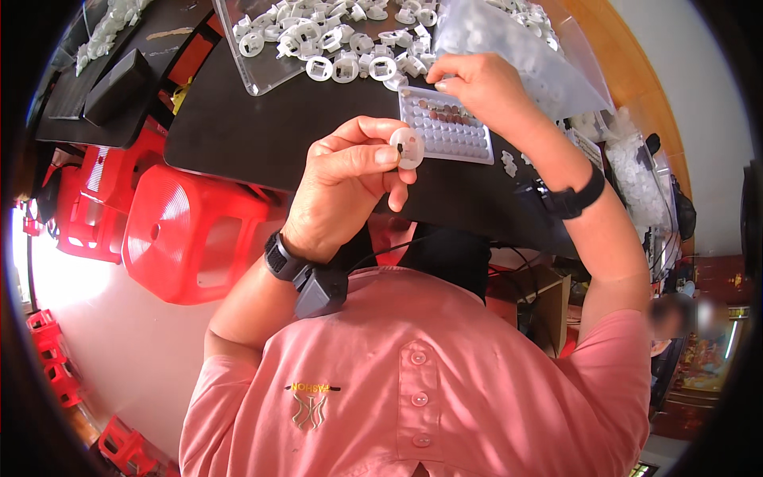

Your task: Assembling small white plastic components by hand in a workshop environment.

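The fingers of my left hand [338, 171] were drawn into a pinch, thumb and forefinger gripping a thin, round white plastic piece [408, 149] by its edge, with its flat face turned up toward my eyes. The other fingers of that hand curled loosely beside and below it.

My right hand [485, 83] was farther out and to the right of the left fingers. Its thumb and forefinger stood close together near the far edge of a white plastic tray [486, 151] with rows of small round pockets. I could not tell whether anything sat between those fingertips. Small brown round pieces [441, 111] filled some of the pockets, just beyond the piece in my left fingers.

The tray lay on a black desk [254, 131]. Well past my left fingers, a heap of white round plastic parts [344, 67] spread beside the rim of a clear plastic box [253, 83]. A translucent plastic bag [548, 79] lay just beyond and right of my right fingers. Off to the left of my left fingers stood a red plastic stool [183, 207].
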`<action>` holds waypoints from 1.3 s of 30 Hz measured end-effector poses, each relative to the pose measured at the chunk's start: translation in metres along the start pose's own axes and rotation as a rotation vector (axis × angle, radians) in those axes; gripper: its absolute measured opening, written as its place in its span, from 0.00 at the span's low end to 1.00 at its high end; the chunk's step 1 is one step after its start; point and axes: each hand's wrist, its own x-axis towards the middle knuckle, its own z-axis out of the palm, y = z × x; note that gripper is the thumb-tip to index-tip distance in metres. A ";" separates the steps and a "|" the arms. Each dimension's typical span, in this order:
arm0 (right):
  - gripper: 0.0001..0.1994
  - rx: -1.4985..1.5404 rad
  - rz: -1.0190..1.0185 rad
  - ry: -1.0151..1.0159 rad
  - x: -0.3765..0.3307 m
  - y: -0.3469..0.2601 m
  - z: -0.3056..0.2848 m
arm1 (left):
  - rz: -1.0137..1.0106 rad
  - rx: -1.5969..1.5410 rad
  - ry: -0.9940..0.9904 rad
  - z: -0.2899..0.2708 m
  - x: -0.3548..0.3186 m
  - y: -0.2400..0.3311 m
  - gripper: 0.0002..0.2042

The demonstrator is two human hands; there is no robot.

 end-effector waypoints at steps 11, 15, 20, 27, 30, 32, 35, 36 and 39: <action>0.12 -0.244 0.122 0.026 0.014 -0.004 0.015 | -0.029 -0.039 -0.045 -0.005 -0.001 0.002 0.15; 0.11 -0.249 0.136 0.024 0.015 -0.004 0.017 | -0.048 -0.047 -0.050 -0.006 -0.003 0.003 0.14; 0.11 -0.312 0.176 -0.001 0.016 -0.010 0.011 | -0.032 -0.047 -0.043 -0.006 -0.004 0.002 0.14; 0.10 -0.318 0.172 -0.006 0.019 -0.004 0.018 | -0.045 -0.082 -0.063 -0.003 -0.004 0.004 0.11; 0.10 -0.305 0.144 -0.008 0.019 -0.001 0.020 | -0.061 -0.106 -0.042 -0.002 -0.004 0.005 0.09; 0.10 -0.287 0.135 -0.004 0.018 -0.002 0.018 | -0.059 -0.100 -0.038 -0.001 -0.004 0.005 0.09; 0.10 -0.261 0.129 -0.003 0.017 0.001 0.017 | -0.061 -0.101 -0.039 -0.002 -0.004 0.003 0.10; 0.09 -0.252 0.126 -0.005 0.018 0.001 0.018 | -0.045 -0.066 -0.049 -0.004 -0.004 0.002 0.11; 0.09 -0.233 0.121 -0.025 0.018 -0.003 0.017 | -0.039 -0.023 -0.054 -0.005 -0.005 0.002 0.13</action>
